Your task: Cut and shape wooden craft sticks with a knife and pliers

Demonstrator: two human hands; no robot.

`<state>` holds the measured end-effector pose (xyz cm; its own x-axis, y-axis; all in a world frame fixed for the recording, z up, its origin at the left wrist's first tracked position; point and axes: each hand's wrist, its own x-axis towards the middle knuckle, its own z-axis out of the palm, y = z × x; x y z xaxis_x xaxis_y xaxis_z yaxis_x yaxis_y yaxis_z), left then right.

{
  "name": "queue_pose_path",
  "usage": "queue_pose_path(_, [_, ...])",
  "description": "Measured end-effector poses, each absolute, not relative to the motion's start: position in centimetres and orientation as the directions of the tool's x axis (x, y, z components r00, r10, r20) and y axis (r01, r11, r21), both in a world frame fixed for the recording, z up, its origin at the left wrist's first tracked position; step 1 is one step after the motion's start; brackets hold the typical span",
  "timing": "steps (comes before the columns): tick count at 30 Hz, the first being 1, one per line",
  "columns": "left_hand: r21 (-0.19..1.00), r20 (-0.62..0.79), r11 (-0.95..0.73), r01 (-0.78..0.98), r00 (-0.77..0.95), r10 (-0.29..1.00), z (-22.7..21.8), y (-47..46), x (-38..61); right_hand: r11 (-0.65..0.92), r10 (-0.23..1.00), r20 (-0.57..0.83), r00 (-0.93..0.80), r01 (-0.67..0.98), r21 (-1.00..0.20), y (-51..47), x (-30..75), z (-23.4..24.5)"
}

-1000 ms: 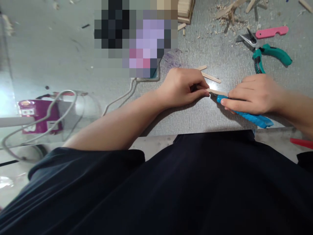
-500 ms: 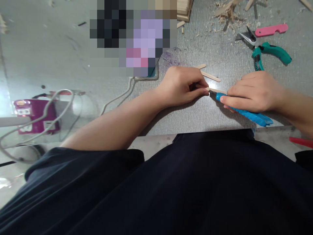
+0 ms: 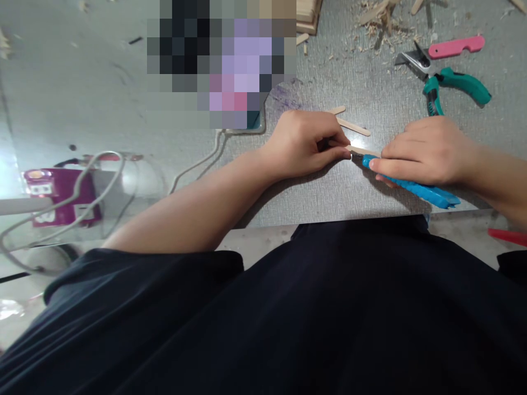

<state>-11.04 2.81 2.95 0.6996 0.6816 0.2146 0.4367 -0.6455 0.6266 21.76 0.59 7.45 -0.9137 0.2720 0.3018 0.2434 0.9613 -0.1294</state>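
My left hand [image 3: 307, 144] pinches a thin wooden stick [image 3: 364, 150] flat against the grey table [image 3: 358, 93], fingertips at the stick's left end. My right hand [image 3: 426, 152] grips a blue utility knife [image 3: 415, 187], whose tip meets the stick just right of my left fingertips. Most of the stick is hidden under my two hands. Two more short stick pieces [image 3: 353, 127] lie just beyond my left hand.
Green-handled pliers [image 3: 450, 85] and a pink tool [image 3: 456, 46] lie at the far right, beside wood shavings [image 3: 381, 19]. A stack of wooden sticks [image 3: 308, 13] sits at the back. White cables [image 3: 206, 162] and a purple box [image 3: 61, 195] are at left. A red object [image 3: 508, 236] pokes in at right.
The knife tip has crept slightly left along the stick toward my left fingertips. Both hands otherwise hold their places.
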Motion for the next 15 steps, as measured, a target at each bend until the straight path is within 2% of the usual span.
queue_pose_path(4, [0.642,0.201,-0.628,0.439,0.694,0.692,3.14,2.72,-10.98,0.962,0.271,0.275,-0.922,0.262,-0.071,0.44,21.81,7.33])
queue_pose_path(12, [0.651,0.193,-0.611,0.450,0.681,0.707,3.33,2.59,-10.93,0.931,0.348,0.274,-0.896,0.296,-0.214,0.71,22.03,7.15])
queue_pose_path(15, [0.640,0.199,-0.626,0.446,0.690,0.695,3.32,2.64,-10.97,0.936,0.339,0.308,-0.889,0.285,-0.209,0.61,22.03,7.30])
